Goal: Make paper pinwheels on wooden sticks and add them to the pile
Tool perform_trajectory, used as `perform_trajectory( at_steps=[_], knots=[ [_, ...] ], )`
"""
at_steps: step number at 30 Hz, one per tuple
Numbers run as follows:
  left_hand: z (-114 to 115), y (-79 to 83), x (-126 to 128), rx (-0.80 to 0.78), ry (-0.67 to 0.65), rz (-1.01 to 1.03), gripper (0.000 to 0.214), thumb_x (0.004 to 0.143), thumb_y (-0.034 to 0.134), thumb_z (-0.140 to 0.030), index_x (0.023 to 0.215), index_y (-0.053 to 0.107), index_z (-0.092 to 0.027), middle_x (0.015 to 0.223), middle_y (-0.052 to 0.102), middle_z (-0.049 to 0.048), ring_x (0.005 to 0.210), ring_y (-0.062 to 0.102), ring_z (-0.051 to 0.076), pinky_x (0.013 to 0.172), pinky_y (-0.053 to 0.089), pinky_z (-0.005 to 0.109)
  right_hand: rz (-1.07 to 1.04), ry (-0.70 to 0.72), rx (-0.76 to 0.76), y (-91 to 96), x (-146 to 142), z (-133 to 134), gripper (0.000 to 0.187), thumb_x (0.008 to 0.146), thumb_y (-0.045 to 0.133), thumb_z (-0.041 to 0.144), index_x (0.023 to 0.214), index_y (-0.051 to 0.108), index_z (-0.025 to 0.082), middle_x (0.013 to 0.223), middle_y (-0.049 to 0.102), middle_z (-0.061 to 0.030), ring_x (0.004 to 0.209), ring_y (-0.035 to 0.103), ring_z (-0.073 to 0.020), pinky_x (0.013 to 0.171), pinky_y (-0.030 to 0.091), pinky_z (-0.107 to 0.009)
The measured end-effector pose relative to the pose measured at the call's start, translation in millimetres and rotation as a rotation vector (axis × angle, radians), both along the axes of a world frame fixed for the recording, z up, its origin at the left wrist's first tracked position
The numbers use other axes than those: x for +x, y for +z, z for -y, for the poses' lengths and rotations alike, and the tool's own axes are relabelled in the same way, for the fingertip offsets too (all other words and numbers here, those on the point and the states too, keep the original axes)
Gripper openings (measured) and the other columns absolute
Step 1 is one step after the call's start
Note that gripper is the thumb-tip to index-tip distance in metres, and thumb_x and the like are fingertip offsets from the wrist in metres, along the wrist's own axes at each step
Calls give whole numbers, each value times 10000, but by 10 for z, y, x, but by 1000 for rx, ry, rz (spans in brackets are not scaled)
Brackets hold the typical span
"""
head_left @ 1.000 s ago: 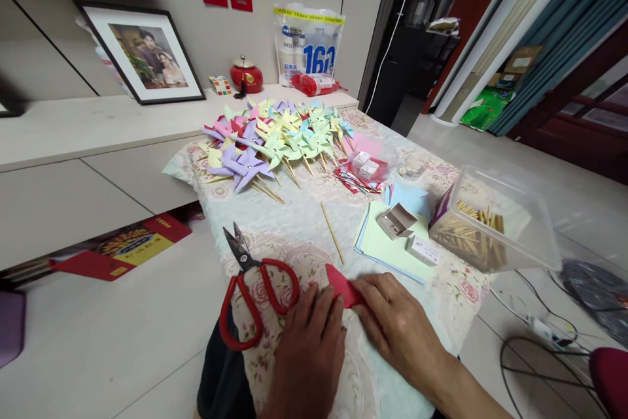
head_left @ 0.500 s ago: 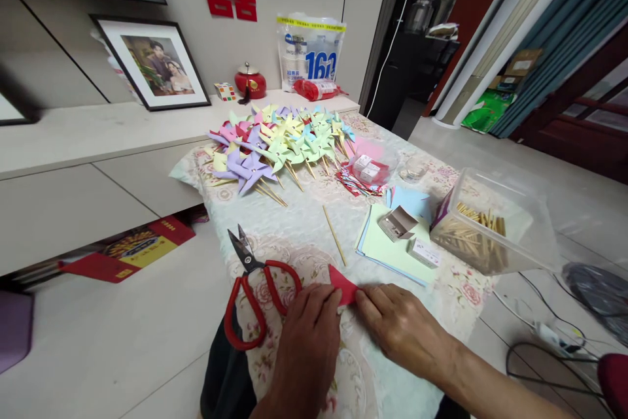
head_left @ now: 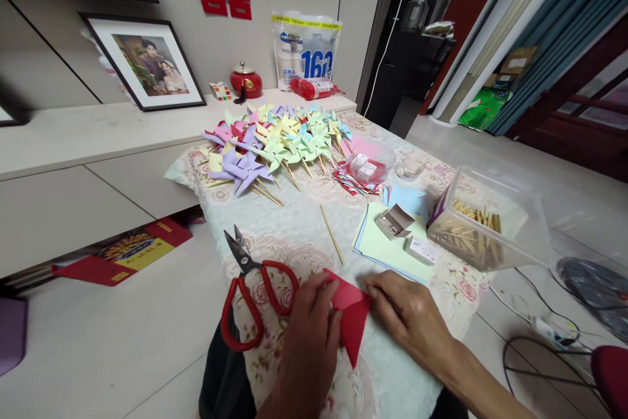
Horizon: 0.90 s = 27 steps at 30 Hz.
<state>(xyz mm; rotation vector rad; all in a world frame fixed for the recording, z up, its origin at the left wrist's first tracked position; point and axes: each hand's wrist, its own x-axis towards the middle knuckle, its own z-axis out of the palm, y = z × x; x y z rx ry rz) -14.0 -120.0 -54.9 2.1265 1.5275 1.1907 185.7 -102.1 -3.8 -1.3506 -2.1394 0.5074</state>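
Holding folded red paper just right of the scissors — pinching the left edge between thumb and fingers of the left hand, and apparently pinching the right corner with bunched fingertips of the right hand, farther right of the scissors. Cannot tell if resting on the table or slightly raised.

Likely to handle as light, thin and fairly crisp; apt to crease readily and tear under a hard pull. Best taken by edges and corners — lightly, without squeezing the middle. See also a stick right of the scissors, and pinwheels beyond.
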Motion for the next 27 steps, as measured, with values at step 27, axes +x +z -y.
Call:
perform_trajectory(
  at_steps=[27],
  knots=[
    [109,197,22,-836,-11,1078,494,678,811,-385,1112,662,-203,1030,709,76,714,655,169,604,548,300,-891,-130,-722,-52,-225,-57,350,869,693,499,782,639,164,727,568,10,666,490,-128,639,382,-257]
  ],
)
